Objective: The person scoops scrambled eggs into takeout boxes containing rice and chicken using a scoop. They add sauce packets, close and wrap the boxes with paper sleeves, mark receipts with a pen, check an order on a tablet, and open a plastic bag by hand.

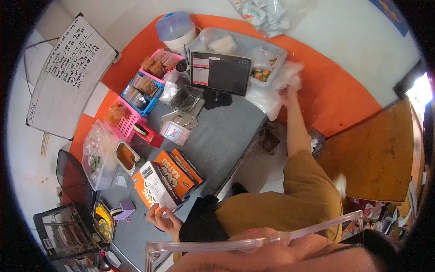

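Observation:
My left hand (165, 221) is at the near edge of an orange and white printed food box (152, 190) on the grey table. Its fingers are slightly bent and apart, and the fingertips appear to touch or nearly touch the box. A printed label sticks to the box's white side, and more orange boxes (183, 170) lean against it. My right arm stretches far forward, with my right hand (291, 87) among clear plastic bags (265, 100) at the table's corner. Plastic and blur hide those fingers.
A tablet (219, 72) stands before a grey tub (278, 56) of bagged food. Pink and blue baskets (147, 106) hold packets. A red tape dispenser (149, 135), a sauce tray (128, 156) and a clear bin (97, 174) line the left. A wooden board (367, 154) stands at right.

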A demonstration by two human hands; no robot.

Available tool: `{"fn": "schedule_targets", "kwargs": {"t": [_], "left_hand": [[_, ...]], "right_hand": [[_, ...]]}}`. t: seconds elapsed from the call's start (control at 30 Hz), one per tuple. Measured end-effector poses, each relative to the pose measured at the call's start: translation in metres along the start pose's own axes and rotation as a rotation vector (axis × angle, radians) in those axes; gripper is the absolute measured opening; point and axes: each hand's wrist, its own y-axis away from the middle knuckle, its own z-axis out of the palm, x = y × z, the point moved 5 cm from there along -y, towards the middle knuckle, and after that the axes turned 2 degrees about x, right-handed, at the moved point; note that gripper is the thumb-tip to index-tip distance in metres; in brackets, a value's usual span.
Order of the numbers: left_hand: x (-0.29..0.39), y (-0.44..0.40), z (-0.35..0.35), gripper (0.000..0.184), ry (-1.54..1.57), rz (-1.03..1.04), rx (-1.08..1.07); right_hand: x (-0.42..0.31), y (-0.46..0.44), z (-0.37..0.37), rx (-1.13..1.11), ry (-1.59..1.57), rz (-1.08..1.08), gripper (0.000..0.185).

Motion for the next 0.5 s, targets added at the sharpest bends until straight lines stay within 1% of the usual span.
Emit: {"fn": "schedule_targets", "kwargs": {"t": [0.03, 0.07, 0.1, 0.27, 0.3, 0.37, 0.4, 0.5], "left_hand": [[0.002, 0.0, 0.0, 0.007, -0.001, 0.002, -0.007], [0.004, -0.001, 0.001, 0.006, -0.01, 0.015, -0.02], [0.005, -0.002, 0.002, 0.006, -0.018, 0.03, -0.026], [0.01, 0.0, -0.004, 0.005, -0.031, 0.033, -0.022], [0.01, 0.0, -0.005, 0.005, -0.04, 0.029, -0.02], [0.009, 0.002, -0.007, 0.005, -0.027, 0.032, -0.007], [0.008, 0.003, -0.008, 0.006, -0.016, 0.029, 0.011], [0.008, 0.005, -0.01, 0.007, -0.039, 0.003, 0.003]], "right_hand": [[0.015, -0.019, 0.02, 0.03, 0.131, -0.097, 0.045], [0.023, -0.032, 0.008, 0.056, 0.26, -0.195, 0.046], [0.031, -0.033, 0.009, 0.054, 0.254, -0.195, 0.046], [0.065, -0.02, 0.033, 0.113, 0.941, -0.364, 0.046], [0.041, -0.017, 0.043, 0.113, 0.941, -0.361, 0.046], [-0.016, -0.001, 0.04, 0.383, 0.712, 0.553, 0.042], [-0.021, 0.005, 0.04, 0.387, 0.713, 0.553, 0.042], [-0.057, 0.003, 0.043, 0.322, 0.653, 0.382, 0.038]]}}
